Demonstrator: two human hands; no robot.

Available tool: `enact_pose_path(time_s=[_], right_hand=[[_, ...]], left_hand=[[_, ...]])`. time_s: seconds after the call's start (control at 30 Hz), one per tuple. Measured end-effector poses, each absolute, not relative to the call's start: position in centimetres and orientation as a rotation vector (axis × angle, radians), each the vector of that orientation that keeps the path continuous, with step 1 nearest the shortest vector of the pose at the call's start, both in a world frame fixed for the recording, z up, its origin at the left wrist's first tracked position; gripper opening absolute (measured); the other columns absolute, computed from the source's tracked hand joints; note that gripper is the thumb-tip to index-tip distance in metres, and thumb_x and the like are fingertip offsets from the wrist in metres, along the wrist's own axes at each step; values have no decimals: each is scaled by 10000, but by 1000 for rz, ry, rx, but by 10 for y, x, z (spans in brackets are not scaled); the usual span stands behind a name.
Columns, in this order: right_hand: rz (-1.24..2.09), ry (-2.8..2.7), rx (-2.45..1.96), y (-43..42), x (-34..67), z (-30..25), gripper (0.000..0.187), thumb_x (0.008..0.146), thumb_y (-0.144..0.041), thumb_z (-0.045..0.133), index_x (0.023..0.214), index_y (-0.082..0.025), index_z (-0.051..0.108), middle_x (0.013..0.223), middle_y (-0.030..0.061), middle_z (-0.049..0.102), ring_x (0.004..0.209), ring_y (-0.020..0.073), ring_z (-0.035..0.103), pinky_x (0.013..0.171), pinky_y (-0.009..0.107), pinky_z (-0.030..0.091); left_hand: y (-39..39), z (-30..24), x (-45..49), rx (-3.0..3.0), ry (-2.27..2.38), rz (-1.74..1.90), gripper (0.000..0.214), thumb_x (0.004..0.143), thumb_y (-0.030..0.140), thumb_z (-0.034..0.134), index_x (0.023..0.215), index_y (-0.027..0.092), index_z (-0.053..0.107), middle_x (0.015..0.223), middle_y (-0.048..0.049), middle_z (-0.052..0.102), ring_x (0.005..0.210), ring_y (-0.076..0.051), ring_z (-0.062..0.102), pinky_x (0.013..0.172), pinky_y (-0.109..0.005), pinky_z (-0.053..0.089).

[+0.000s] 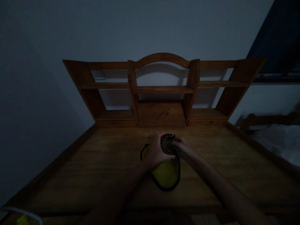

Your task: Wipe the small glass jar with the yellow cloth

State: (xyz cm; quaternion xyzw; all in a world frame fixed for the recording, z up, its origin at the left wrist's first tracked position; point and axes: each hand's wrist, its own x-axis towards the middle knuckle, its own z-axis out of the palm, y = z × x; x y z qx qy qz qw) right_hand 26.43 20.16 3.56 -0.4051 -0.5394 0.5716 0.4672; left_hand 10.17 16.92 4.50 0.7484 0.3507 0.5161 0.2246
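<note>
A yellow pouch with black trim (166, 176) lies on the wooden desk (98, 168) in dim light. Above its far end I hold a small dark round object (167, 144) between both hands. My left hand (156, 152) wraps around its left side with fingers curled. My right hand (185, 149) grips its right side, fingers closed. What the dark object is cannot be made out in the gloom.
A wooden hutch with open shelves (161, 90) stands at the back of the desk against a pale wall. A bed with white bedding (278, 140) lies to the right. Something yellow (23, 219) shows at the bottom left corner.
</note>
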Motion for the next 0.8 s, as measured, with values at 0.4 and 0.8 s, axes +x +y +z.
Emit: enact_pose_path(time_s=[0.4, 0.8], right_hand=[[1406, -1379, -956, 199, 265, 40, 135, 674, -214, 646, 787, -143, 666, 703, -10, 633, 651, 142, 560, 607, 238, 412], [1387, -1408, -939, 197, 265, 42, 177, 681, -233, 661, 835, -147, 678, 768, 6, 655, 712, 166, 581, 659, 259, 436]], left_hand=[[170, 47, 99, 2140, 924, 1438, 930, 496, 352, 878, 1267, 252, 368, 1280, -82, 415, 1225, -278, 438, 1043, -464, 390], [169, 48, 99, 2226, 955, 1464, 857, 556, 306, 842, 1264, 237, 365, 1274, -83, 427, 1220, -271, 443, 1035, -451, 404]])
